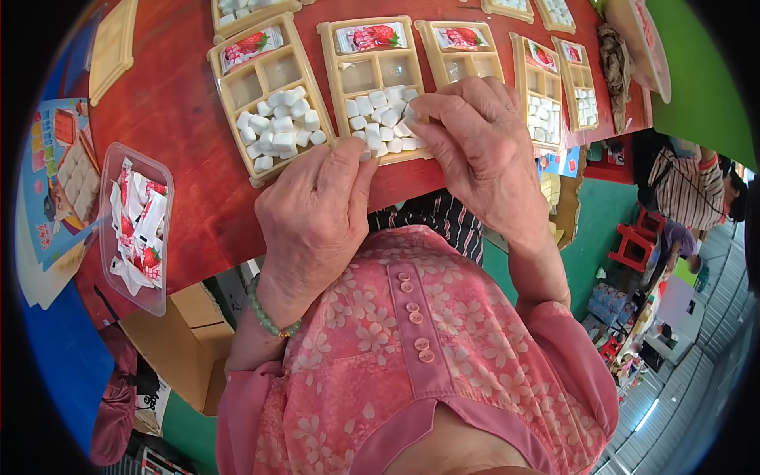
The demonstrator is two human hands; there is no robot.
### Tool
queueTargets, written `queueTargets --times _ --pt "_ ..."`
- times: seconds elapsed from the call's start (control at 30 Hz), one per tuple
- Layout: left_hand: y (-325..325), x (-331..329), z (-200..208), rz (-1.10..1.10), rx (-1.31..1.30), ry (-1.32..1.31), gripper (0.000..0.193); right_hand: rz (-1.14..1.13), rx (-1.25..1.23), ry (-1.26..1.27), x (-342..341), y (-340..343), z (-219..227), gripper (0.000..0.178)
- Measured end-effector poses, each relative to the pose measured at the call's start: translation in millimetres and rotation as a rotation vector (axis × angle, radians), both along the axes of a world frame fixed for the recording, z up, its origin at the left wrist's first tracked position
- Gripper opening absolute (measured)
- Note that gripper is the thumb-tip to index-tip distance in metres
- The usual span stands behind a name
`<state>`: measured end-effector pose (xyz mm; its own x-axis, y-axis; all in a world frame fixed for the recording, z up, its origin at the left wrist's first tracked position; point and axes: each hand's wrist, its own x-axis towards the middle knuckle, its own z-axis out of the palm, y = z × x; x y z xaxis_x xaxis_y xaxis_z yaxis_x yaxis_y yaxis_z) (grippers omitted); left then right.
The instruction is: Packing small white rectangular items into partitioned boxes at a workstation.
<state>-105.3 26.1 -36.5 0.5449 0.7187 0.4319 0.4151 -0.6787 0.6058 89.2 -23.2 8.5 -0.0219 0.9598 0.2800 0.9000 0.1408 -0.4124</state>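
Note:
A cream plastic tray point(342, 79) lies in front of me, with small white marshmallows point(388, 119) in its near compartment and a strawberry-print packet point(370, 38) in its far one. The two small middle compartments hold nothing visible. At the tray's near left corner, my left hand point(317, 202) is closed in a pinch; what is between its fingertips is mostly hidden. Over the near compartment's right side, my right hand point(492, 154) pinches a white marshmallow point(411, 113) between thumb and forefinger.
To the left is a similar tray point(218, 75) with heaped marshmallows; more filled trays point(543, 87) stand to the right. A clear tub point(111, 214) of strawberry packets sits at the red table's point(194, 237) left edge, beside printed cards point(47, 182). Below is an open cardboard box point(178, 340).

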Motion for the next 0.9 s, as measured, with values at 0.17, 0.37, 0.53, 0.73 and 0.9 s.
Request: queueTargets --times 0.17,0.37,0.53,0.73,0.9 --pt "1 1 1 -0.013 -0.010 -0.044 0.025 0.014 0.010 0.007 0 9 0 0.018" --pt "-1 0 -3 -0.018 0.027 -0.053 0.025 0.073 -0.023 -0.027 -6 7 0 0.016" --pt "1 0 -2 -0.031 0.011 -0.035 0.024 0.058 -0.040 -0.026 -9 3 -3 0.019" --pt "0 1 -5 -0.011 0.011 -0.074 0.028 0.063 0.001 -0.031 -12 1 -2 0.022" --pt "1 1 -5 -0.022 0.046 -0.066 0.035 0.070 0.011 -0.046 -13 0 -7 0.022"
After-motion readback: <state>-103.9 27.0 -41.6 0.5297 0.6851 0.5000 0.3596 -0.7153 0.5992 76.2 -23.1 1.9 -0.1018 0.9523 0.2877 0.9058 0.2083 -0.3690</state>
